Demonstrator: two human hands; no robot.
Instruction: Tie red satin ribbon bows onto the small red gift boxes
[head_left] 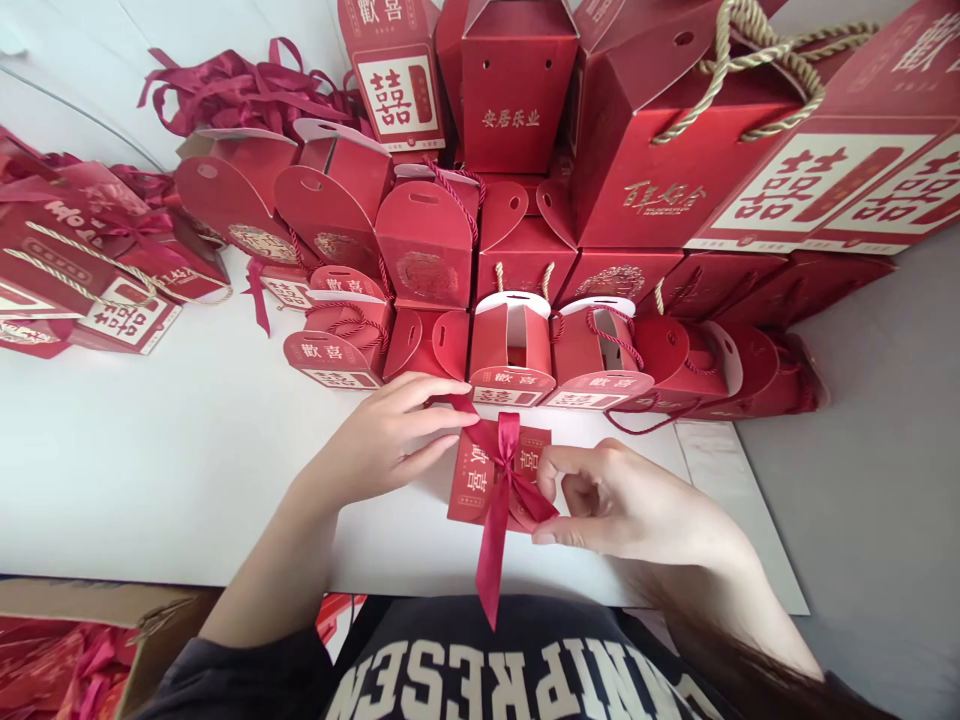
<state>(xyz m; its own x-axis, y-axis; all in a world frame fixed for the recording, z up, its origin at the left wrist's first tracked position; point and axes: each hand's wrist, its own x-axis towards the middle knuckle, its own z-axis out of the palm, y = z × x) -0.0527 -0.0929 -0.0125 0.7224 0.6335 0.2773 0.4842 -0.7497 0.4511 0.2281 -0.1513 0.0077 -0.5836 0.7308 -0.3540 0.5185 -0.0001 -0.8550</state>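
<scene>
Head view: your left hand (401,440) pinches the upper-left part of a red ribbon (493,555) between its fingers. Your right hand (607,495) curls, thumb and forefinger near each other, at the ribbon's lower-right end and the box's side; you cannot tell exactly what that grip holds. The ribbon's bow lies across the small red box (472,475), near the bench's (187,470) front edge, one tail trailing toward you. Just beyond stand handled boxes (512,340); taller boxes (517,110) and heaped ribbons (255,90) fill the back. An open carton (169,640) sits below the front edge, to the left.
</scene>
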